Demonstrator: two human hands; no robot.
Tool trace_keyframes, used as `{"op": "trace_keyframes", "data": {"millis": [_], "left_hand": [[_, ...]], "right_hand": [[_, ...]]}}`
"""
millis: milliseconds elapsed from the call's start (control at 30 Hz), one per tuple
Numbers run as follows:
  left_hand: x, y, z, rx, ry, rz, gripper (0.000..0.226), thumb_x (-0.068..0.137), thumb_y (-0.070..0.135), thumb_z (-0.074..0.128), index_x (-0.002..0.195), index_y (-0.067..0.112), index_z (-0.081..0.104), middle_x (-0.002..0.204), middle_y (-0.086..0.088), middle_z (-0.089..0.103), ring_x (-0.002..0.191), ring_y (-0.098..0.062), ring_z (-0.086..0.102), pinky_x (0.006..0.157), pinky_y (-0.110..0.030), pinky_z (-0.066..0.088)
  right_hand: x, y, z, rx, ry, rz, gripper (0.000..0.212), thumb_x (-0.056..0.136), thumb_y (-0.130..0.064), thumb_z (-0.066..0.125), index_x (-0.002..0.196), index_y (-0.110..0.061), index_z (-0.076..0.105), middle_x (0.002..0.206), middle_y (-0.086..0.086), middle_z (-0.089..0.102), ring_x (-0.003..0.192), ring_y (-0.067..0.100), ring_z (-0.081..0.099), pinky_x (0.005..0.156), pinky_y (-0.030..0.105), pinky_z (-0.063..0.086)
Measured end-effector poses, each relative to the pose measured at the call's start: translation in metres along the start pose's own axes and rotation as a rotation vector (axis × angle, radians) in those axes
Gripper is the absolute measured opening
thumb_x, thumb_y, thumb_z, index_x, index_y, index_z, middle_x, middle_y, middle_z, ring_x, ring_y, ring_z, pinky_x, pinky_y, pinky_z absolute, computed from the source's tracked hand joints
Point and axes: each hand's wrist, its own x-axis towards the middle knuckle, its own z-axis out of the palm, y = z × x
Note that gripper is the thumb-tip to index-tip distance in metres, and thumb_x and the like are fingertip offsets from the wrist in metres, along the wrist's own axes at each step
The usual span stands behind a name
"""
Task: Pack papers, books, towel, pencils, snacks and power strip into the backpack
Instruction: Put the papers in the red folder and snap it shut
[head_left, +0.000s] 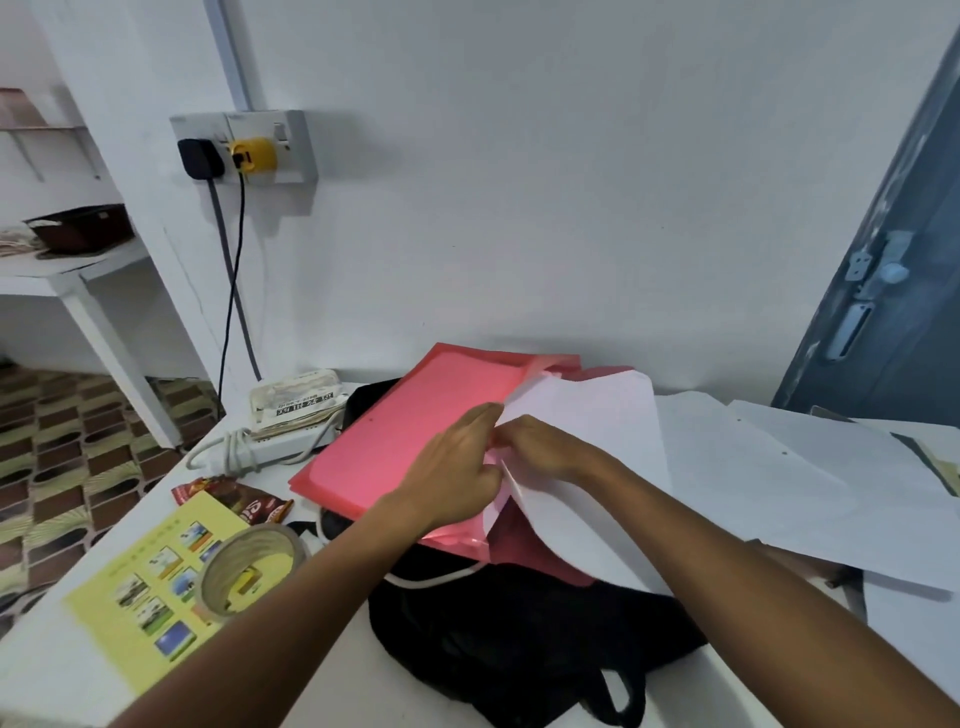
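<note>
A black backpack (524, 639) lies on the white table (332, 670). On top of it rests a red plastic folder (395, 441), opened. My left hand (457, 470) holds the folder's upper flap at its edge. My right hand (540, 441) pinches white paper sheets (582, 457) at the folder's mouth; the sheets curve up and partly sit inside it. More loose white papers (769, 467) lie to the right. A white power strip (260, 449) with coiled cord sits at the back left, a red snack wrapper (244, 499) near it, and a yellow booklet (150, 577) at the front left.
A roll of tape (249, 566) stands on the yellow booklet. A folded white packet (296, 402) lies on the power strip. A wall socket (244, 148) with two plugs is above the table. A grey door (883, 291) is at the right.
</note>
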Motion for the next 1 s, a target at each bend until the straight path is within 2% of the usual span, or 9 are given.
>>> {"op": "trace_keyframes", "data": {"millis": [133,267,333,433,633,700,767,867,1000], "left_hand": [[-0.002,-0.005,-0.005,0.021,-0.058,-0.026,0.073,0.078,0.001,0.047,0.148,0.009,0.027,0.154,-0.005,0.032,0.138,-0.021,0.034,0.11,-0.031,0.03],[-0.007,-0.002,-0.007,0.033,-0.101,-0.011,0.07,0.083,0.002,0.047,0.15,0.011,0.025,0.155,-0.003,0.029,0.14,-0.019,0.03,0.112,-0.03,0.025],[-0.009,0.001,-0.008,0.027,-0.104,0.004,0.069,0.084,0.001,0.045,0.149,0.011,0.026,0.155,-0.003,0.03,0.14,-0.019,0.031,0.112,-0.029,0.026],[-0.01,0.003,-0.007,0.042,-0.112,0.012,0.072,0.08,-0.002,0.044,0.149,0.01,0.026,0.155,-0.005,0.029,0.14,-0.019,0.031,0.112,-0.027,0.026],[-0.011,0.001,-0.011,0.065,-0.095,-0.016,0.071,0.079,-0.002,0.046,0.147,0.01,0.029,0.155,-0.004,0.03,0.135,-0.023,0.038,0.107,-0.034,0.036],[-0.012,0.002,-0.014,0.064,-0.089,-0.023,0.067,0.082,-0.001,0.047,0.146,0.011,0.031,0.153,-0.003,0.032,0.133,-0.023,0.04,0.105,-0.032,0.035],[-0.011,0.003,-0.015,0.065,-0.102,-0.033,0.066,0.085,0.003,0.049,0.147,0.01,0.027,0.154,-0.003,0.031,0.134,-0.022,0.039,0.106,-0.032,0.033],[-0.009,0.006,-0.016,0.092,-0.135,-0.037,0.072,0.082,0.004,0.05,0.149,0.009,0.023,0.157,-0.004,0.025,0.136,-0.024,0.036,0.108,-0.036,0.035],[-0.008,0.013,-0.015,0.123,-0.139,-0.02,0.069,0.08,0.004,0.049,0.147,0.006,0.028,0.154,-0.006,0.03,0.128,-0.03,0.045,0.098,-0.043,0.042]], "right_hand": [[0.004,0.012,0.004,-0.38,-0.097,-0.013,0.021,0.094,-0.029,0.043,0.102,-0.015,0.056,0.096,-0.008,0.052,0.105,0.02,0.044,0.105,0.044,0.026],[0.01,0.02,0.009,-0.523,-0.022,0.024,0.023,0.092,-0.039,0.049,0.079,-0.028,0.033,0.092,-0.013,0.041,0.11,0.026,0.039,0.108,0.048,0.025],[0.014,0.02,0.013,-0.518,0.046,0.063,0.027,0.09,-0.045,0.048,0.096,-0.019,0.043,0.121,0.006,0.047,0.124,0.031,0.037,0.107,0.047,0.029],[0.026,0.014,0.026,-0.442,0.107,0.117,0.068,0.082,-0.052,0.037,0.134,-0.008,0.043,0.138,0.011,0.04,0.129,0.032,0.037,0.105,0.046,0.035],[0.037,0.014,0.031,-0.242,0.054,0.075,0.043,0.089,-0.008,0.042,0.132,-0.003,0.046,0.133,0.013,0.052,0.122,0.029,0.051,0.084,0.027,0.036],[0.029,0.014,0.019,-0.271,0.031,0.039,0.053,0.087,-0.023,0.049,0.138,-0.011,0.043,0.142,0.009,0.047,0.131,0.028,0.043,0.099,0.033,0.036],[0.014,0.013,0.004,-0.423,-0.042,0.013,0.068,0.084,-0.048,0.054,0.145,-0.022,0.036,0.154,0.002,0.031,0.145,0.026,0.017,0.117,0.048,0.012],[-0.006,0.007,-0.008,-0.69,-0.168,0.065,0.083,0.079,-0.071,0.048,0.149,-0.033,0.025,0.16,0.0,0.008,0.147,0.025,-0.006,0.115,0.056,-0.006],[-0.004,0.007,0.008,-0.813,-0.219,0.064,0.089,0.07,-0.077,0.03,0.148,-0.037,0.016,0.158,0.007,0.014,0.146,0.034,0.004,0.108,0.067,0.001]]}}
